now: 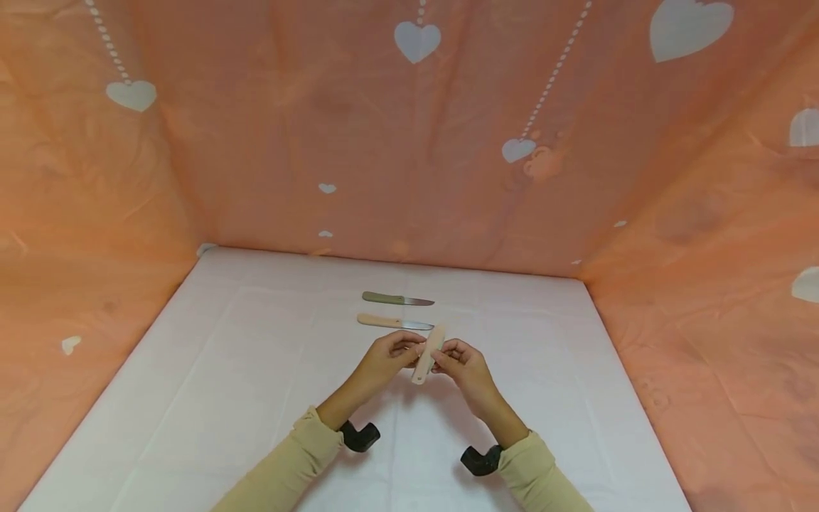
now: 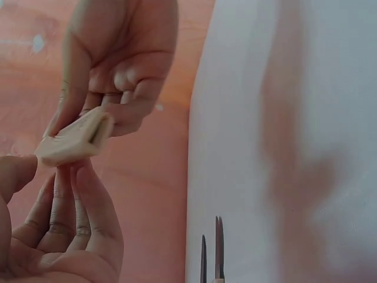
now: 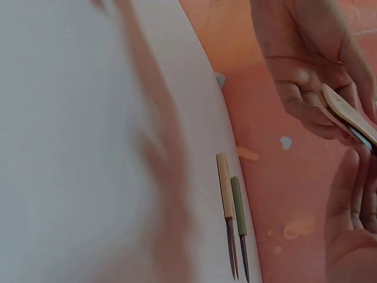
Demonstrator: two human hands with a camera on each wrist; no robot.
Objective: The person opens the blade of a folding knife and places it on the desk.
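A folding knife (image 1: 427,357) with a pale beige handle is held between both hands above the white table. My left hand (image 1: 386,355) pinches it from the left with thumb and fingers. From the right, my right hand (image 1: 470,370) grips it, thumb on the handle's face. In the left wrist view, the handle's slotted end (image 2: 76,138) faces the camera. A sliver of blade (image 3: 360,136) shows along the handle in the right wrist view; how far it is folded, I cannot tell. Beyond the hands lie an open beige-handled knife (image 1: 379,321) and an open green-handled knife (image 1: 382,298).
The white tabletop (image 1: 224,398) is bounded at the back and sides by orange cloth (image 1: 358,142) printed with white hearts. Both open knives lie roughly parallel, blades to the right. Black curved pieces (image 1: 360,436) are on both wrists.
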